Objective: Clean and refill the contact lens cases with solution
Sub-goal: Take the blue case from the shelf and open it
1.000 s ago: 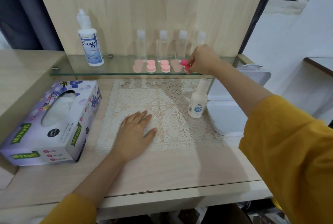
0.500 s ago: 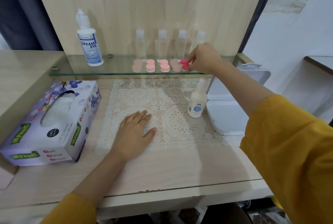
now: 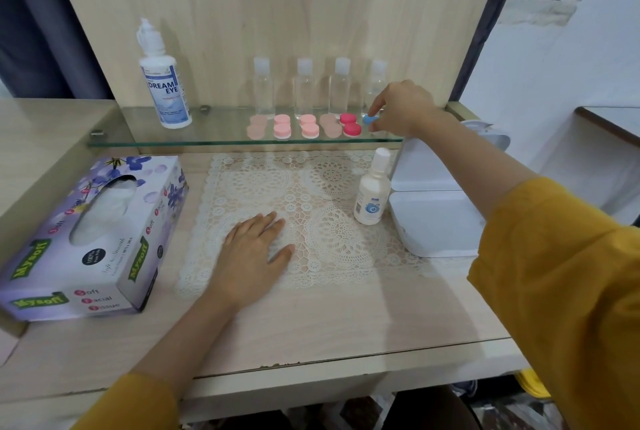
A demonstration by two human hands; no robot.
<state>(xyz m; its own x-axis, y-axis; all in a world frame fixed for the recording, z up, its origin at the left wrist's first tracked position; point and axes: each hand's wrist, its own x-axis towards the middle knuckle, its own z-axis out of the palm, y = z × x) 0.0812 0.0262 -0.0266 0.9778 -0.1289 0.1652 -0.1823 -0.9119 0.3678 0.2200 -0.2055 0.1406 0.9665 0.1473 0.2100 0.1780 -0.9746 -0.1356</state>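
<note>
Head camera: the right hand (image 3: 405, 107) has let go of the dark pink case (image 3: 350, 124), now standing on the glass shelf (image 3: 214, 137), and pinches a blue case (image 3: 367, 119) beside it; the left hand (image 3: 252, 256) stays flat on the lace mat (image 3: 346, 239).

Lace mat (image 3: 311, 215) on desk (image 3: 311, 325), white boxes (image 3: 436, 221) (two) alongside
</note>
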